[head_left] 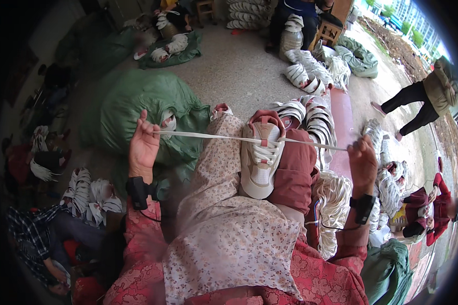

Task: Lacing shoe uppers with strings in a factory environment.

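Pulling a white lace [208, 135] taut through a sneaker [261, 160] on the lap, left hand [143, 145] and right hand [362, 163] each pinching one end; best kept level, evenly tensioned

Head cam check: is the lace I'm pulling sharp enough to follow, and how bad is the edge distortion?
Head view: white lace sharp, taut between left hand and right hand; shoe crisp in soft daylight; rim dark, bent; lower left murky.
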The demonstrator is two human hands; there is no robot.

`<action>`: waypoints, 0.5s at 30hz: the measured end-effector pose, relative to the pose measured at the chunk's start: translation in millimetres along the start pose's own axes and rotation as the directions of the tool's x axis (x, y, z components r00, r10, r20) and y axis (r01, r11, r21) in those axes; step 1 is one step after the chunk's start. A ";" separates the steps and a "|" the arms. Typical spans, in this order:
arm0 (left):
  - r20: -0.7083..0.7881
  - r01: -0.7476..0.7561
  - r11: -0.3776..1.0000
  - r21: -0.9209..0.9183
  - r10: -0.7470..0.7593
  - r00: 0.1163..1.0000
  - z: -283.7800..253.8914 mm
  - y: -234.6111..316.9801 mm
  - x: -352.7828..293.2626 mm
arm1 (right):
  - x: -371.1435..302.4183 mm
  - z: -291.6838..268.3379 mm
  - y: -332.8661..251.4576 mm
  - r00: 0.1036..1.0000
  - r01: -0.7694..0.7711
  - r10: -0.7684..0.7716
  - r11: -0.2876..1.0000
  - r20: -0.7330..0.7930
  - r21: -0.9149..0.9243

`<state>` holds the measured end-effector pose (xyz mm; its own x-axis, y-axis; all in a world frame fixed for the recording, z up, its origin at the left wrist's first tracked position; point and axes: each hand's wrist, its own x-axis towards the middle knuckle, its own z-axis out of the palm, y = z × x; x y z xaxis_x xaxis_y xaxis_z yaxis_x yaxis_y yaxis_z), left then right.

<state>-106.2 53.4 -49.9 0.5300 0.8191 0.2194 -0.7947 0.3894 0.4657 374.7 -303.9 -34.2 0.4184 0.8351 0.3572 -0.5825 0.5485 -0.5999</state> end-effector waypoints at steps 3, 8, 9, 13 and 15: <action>-0.125 -0.028 0.999 -0.040 0.023 0.992 -13.2 8.5 -5.2 | -37.0 -34.5 -19.8 0.963 0.107 -0.081 0.990 -0.258 0.090; -0.175 -0.057 0.996 -0.066 0.045 0.984 -41.5 31.6 -11.0 | -65.8 -73.9 -22.0 0.886 -0.063 0.081 0.997 -0.457 0.054; -0.147 -0.041 0.999 -0.028 0.037 0.988 -47.2 36.9 -13.6 | -65.4 -74.4 -17.7 0.800 -0.314 0.122 0.919 -0.588 -0.237; -0.100 0.016 0.975 0.221 0.006 0.995 -36.4 26.8 -7.4 | -61.3 -98.4 -0.3 0.803 -0.576 0.021 0.280 -0.595 -0.768; -0.178 0.105 0.837 0.537 -0.010 0.984 3.9 6.9 -3.0 | -29.9 -47.8 30.3 0.899 -0.428 0.091 0.398 -0.429 -0.811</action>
<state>-112.0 52.0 -44.0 0.4765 0.8772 0.0587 -0.4505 0.1863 0.8731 377.8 -314.4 -97.3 0.6218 0.7821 -0.0409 0.1542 -0.1735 -0.9727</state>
